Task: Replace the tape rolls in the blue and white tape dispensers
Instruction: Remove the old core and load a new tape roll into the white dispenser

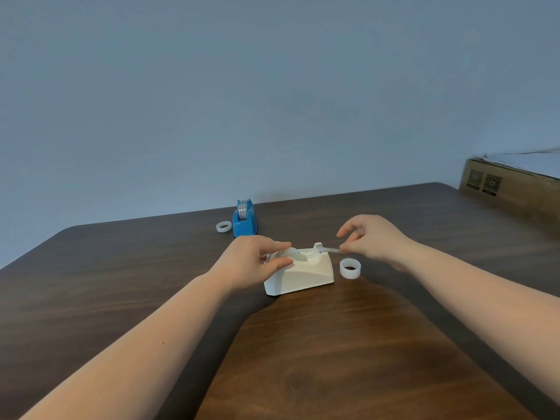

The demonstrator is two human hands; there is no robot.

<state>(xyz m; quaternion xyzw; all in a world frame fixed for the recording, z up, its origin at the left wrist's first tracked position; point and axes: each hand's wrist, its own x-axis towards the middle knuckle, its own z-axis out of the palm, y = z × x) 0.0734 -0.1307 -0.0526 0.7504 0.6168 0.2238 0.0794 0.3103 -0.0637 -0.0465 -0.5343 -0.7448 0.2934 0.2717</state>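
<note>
The white tape dispenser (303, 275) stands at the middle of the brown table (333, 359) with a tape roll (298, 253) seated in it. My left hand (251, 262) grips the dispenser's left end, thumb and fingers around the roll. My right hand (372, 237) pinches the free end of the tape strip (331, 250), drawn taut over the cutter to the right. A loose whitish roll (350, 268) lies just right of the dispenser. Farther back stands the blue dispenser (245, 221) with a roll in it, and a flat ring-shaped roll (224, 227) lies at its left.
A cardboard box (512, 189) with white sheets on top sits at the far right corner of the table. A plain blue-grey wall rises behind the table's far edge.
</note>
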